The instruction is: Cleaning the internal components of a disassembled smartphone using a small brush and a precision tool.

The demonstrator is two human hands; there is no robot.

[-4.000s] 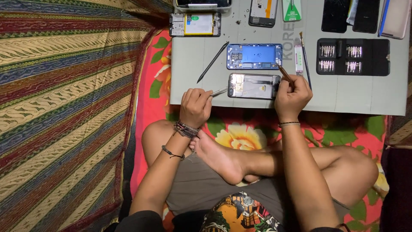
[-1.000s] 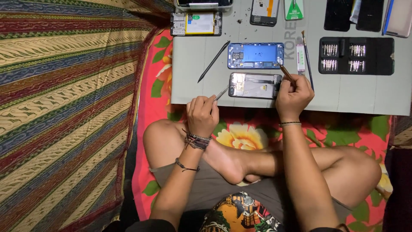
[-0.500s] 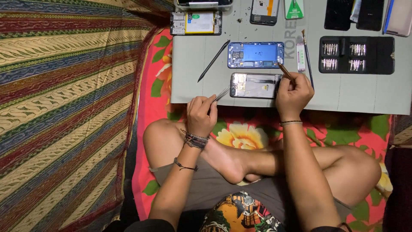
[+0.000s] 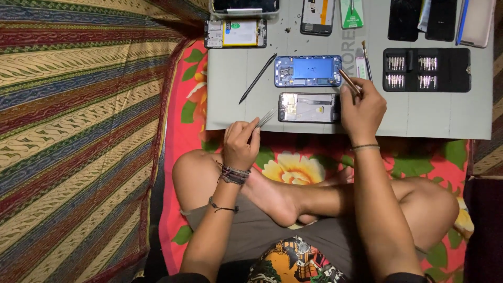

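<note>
- Tweezers are sitting pinched in the closed fingers of the left hand, their thin metal tips sticking out up and to the right past the fingertips, over the near edge of the grey work mat.
- Left of the mat's middle, a black prying stick is lying slanted, well apart from both hands.
- Just right of the tweezer tips, an opened phone body with a silvery inside is lying flat near the mat's near edge, between the two hands; the tips are stopping just short of its left end.
- Behind it, a blue phone frame is lying parallel, toward the mat's middle.
- The right hand is resting at the right end of the silvery phone, its fingers curled shut around a copper-coloured screwdriver whose tip is pointing at the blue frame's right end.
- Toward the mat's right edge, a black bit case is lying open.
</note>
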